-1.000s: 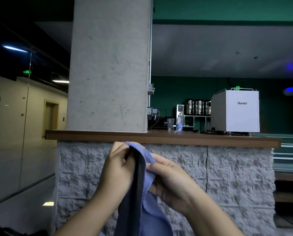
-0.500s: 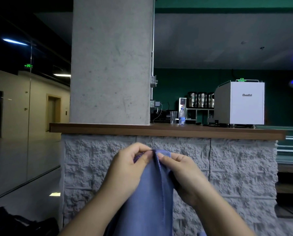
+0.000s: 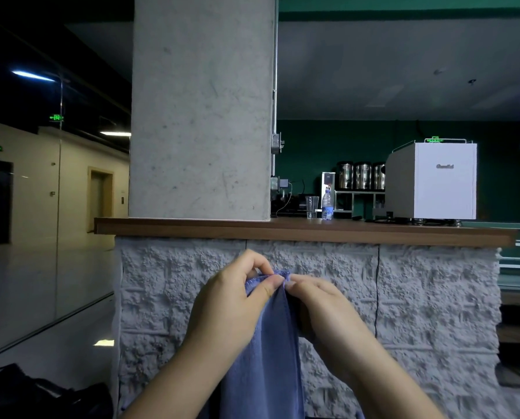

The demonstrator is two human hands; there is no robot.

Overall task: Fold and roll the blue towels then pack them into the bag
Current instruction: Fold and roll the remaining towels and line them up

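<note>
While the blue towel (image 3: 261, 352) hangs down, left hand (image 3: 231, 303) fingers pinching its top edge, right hand (image 3: 322, 309) fingers pinching beside them

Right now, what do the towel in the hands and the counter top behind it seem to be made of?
The blue towel, pinched at its top edge by the left hand and the right hand, looks like soft matte cloth, perhaps microfibre: it hangs limp and has a stitched hem. The counter top looks like brown wood or a wood-look laminate, smooth and flat; the grain is too faint to tell which.
</note>
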